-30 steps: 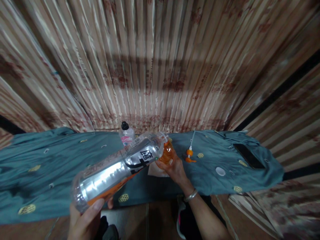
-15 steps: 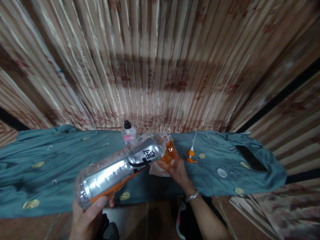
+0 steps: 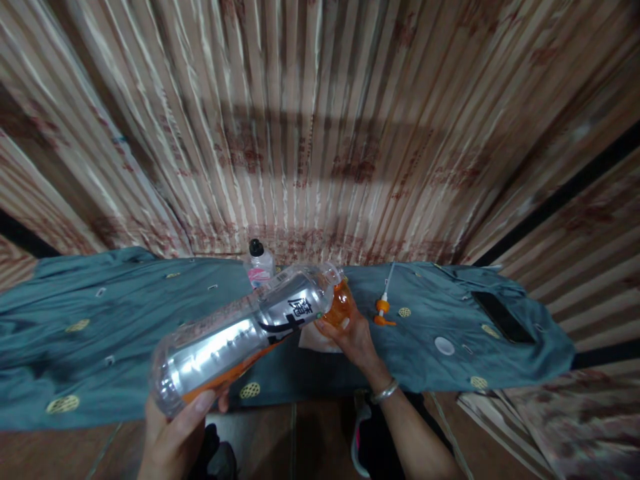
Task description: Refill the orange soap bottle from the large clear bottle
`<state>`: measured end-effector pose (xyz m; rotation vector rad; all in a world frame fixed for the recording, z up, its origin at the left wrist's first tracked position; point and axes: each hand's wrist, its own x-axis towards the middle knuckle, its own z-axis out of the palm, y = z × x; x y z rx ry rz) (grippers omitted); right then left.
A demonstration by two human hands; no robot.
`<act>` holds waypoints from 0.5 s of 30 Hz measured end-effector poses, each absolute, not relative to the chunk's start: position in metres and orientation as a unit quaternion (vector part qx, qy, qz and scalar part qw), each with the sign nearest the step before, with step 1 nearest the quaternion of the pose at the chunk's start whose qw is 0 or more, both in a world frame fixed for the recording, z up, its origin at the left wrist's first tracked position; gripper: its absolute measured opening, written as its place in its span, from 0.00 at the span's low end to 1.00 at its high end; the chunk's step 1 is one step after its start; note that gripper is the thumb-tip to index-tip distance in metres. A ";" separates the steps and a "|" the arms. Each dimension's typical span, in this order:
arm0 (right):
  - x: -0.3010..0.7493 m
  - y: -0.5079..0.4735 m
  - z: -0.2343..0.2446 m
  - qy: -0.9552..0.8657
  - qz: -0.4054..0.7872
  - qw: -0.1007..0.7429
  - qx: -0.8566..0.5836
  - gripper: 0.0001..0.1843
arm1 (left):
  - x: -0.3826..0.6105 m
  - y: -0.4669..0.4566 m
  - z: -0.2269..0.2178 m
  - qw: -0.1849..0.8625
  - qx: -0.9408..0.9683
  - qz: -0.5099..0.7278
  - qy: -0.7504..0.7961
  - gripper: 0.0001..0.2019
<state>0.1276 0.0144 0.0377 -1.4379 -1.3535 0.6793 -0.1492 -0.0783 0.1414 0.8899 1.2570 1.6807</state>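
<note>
A large clear plastic bottle (image 3: 240, 340) with a silver and orange label lies tilted across the view, its neck toward the right. My left hand (image 3: 183, 423) is wrapped round its base end. In my right hand (image 3: 353, 337) is a small orange see-through bottle (image 3: 341, 303), held close to the big bottle's mouth. Whether the two mouths touch, I cannot tell. Under the orange bottle a white cloth or paper (image 3: 316, 341) lies partly hidden. To the right of my right hand rests an orange and white pump head (image 3: 383, 312) with a thin tube.
A small bottle with a black cap (image 3: 261, 265) stands behind the large bottle. On the right of the green cloth-covered table (image 3: 430, 300) lie a white round disc (image 3: 444, 345) and a black phone (image 3: 501, 317). A striped curtain (image 3: 320, 133) hangs behind the table.
Both hands keep their hold and position, with the large bottle at nearly the same tilt. Only the camera view has shifted very slightly.
</note>
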 end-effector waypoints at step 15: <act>0.129 0.014 0.040 -0.550 0.307 0.501 -0.593 0.40 | -0.151 -0.078 0.140 0.420 0.352 0.672 0.499 0.45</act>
